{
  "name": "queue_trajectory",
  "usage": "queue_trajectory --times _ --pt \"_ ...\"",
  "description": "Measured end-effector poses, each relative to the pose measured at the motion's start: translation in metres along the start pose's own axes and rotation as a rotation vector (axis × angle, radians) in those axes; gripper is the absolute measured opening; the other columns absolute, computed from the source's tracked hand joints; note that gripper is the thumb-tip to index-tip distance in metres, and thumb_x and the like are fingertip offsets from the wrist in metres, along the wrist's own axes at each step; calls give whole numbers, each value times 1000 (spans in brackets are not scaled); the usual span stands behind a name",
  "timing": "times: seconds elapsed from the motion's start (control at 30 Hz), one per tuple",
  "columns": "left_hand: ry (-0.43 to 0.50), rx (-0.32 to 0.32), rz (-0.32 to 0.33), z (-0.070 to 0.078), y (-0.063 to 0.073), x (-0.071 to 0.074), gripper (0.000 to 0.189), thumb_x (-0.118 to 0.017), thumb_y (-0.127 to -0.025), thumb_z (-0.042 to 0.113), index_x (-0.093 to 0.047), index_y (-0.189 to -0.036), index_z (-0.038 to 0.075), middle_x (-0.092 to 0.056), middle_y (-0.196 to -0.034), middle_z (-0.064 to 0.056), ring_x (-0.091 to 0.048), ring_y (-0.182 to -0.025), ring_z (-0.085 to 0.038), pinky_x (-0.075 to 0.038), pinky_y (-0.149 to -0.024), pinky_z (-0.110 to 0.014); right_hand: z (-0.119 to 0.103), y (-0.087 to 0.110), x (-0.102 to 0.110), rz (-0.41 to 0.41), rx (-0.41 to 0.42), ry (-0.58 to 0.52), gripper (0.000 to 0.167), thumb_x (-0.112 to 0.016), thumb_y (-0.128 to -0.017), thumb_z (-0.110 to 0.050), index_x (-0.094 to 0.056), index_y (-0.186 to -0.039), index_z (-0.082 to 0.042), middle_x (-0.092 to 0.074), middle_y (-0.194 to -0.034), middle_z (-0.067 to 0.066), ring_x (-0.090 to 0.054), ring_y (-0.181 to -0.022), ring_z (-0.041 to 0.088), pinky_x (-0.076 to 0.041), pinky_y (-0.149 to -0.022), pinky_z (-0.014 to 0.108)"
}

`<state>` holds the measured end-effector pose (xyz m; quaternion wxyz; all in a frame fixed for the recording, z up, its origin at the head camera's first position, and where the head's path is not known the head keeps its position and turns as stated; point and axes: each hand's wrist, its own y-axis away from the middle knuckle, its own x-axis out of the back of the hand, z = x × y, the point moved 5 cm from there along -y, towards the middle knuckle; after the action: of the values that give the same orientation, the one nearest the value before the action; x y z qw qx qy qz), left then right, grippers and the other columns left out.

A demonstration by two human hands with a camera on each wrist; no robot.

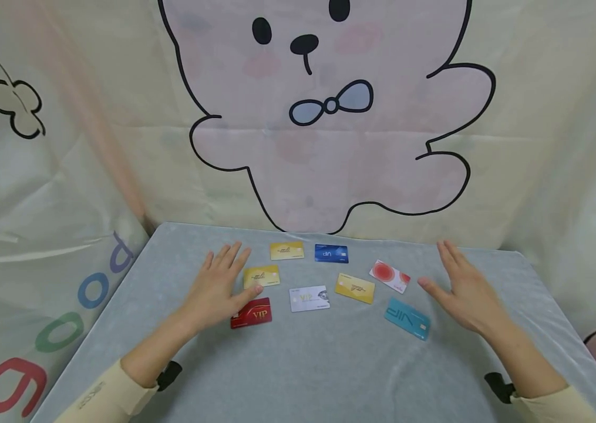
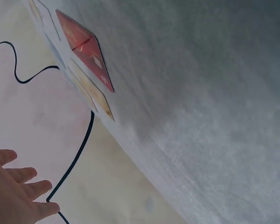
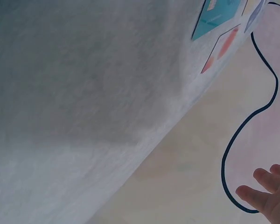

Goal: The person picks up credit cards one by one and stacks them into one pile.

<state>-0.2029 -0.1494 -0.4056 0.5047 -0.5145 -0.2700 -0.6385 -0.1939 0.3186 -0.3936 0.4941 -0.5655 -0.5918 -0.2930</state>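
Note:
In the head view my left hand (image 1: 218, 288) is spread with straight fingers, its thumb overlapping the corner of a red VIP card (image 1: 252, 313). Beside its fingers lies a gold card (image 1: 262, 275). My right hand (image 1: 464, 291) is held out flat at the right, holding nothing, with a teal card (image 1: 407, 318) and a white card with a red circle (image 1: 390, 277) nearest to it. Between the hands are a white VIP card (image 1: 310, 298), another gold card (image 1: 354, 288), a third gold card (image 1: 286, 250) and a blue card (image 1: 332, 253). Both wrist views show spread fingers.
A pale blue cloth (image 1: 340, 376) covers the table under the cards. Behind its far edge hangs a curtain (image 1: 308, 176) printed with a cartoon bear. Another curtain with coloured letters (image 1: 12, 385) hangs along the left side. Black straps (image 1: 169, 376) show at the wrists.

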Motion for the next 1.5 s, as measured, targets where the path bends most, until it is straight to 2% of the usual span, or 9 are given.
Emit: queue_trajectory --times 0.23,0.47,0.67,0.87,1.03,1.23,1.5 --pt "42 -24 11 6 -2 -2 88 -67 -96 55 -37 -162 6 -31 -169 -18 -26 -154 -43 -14 -123 -68 -13 -6 -5 -46 -9 -39 96 -63 -102 -50 -10 -167 -5 -15 -170 28 -26 -149 55 -31 -105 80" --pt "75 -21 11 12 -3 -6 86 -67 -97 55 -38 -162 7 -31 -168 -16 -30 -153 -41 -14 -123 -67 -24 -10 -11 -103 -50 -68 96 -62 -102 -51 -7 -168 -9 -11 -172 25 -22 -151 54 -30 -106 81" --pt "110 -9 -10 18 -4 -10 86 -67 -97 55 -36 -163 9 -33 -168 -15 -31 -153 -38 -15 -124 -64 -33 -14 -17 -127 -18 -103 92 -59 -103 -52 -10 -168 -8 -13 -173 22 -22 -153 50 -28 -109 79" --pt "141 -4 -26 22 -5 -14 85 -67 -98 54 -36 -163 9 -34 -167 -15 -32 -153 -37 -18 -125 -62 -43 -18 -24 -151 -6 -126 92 -61 -102 -50 -15 -167 -4 -15 -171 25 -21 -153 50 -28 -110 79" --pt "165 6 -40 25 -6 -17 85 -67 -98 54 -37 -162 7 -35 -167 -16 -33 -152 -39 -21 -124 -62 -51 -22 -31 -179 -32 -133 94 -60 -101 -56 -16 -167 -7 -18 -170 26 -25 -151 53 -32 -105 80" --pt "190 40 -48 26 -7 -20 85 -69 -96 54 -39 -162 9 -37 -166 -16 -34 -151 -39 -25 -121 -64 -61 -25 -39 -198 -13 -172 92 -63 -100 -52 -19 -167 -7 -25 -168 26 -37 -146 50 -37 -103 78" --pt "222 84 -75 28 -9 -26 88 -73 -93 55 -40 -162 11 -40 -164 -13 -36 -151 -38 -27 -120 -65 -66 -29 -51 -214 -8 -180 93 -63 -99 -56 -21 -166 -7 -29 -166 26 -38 -145 50 -35 -105 79"
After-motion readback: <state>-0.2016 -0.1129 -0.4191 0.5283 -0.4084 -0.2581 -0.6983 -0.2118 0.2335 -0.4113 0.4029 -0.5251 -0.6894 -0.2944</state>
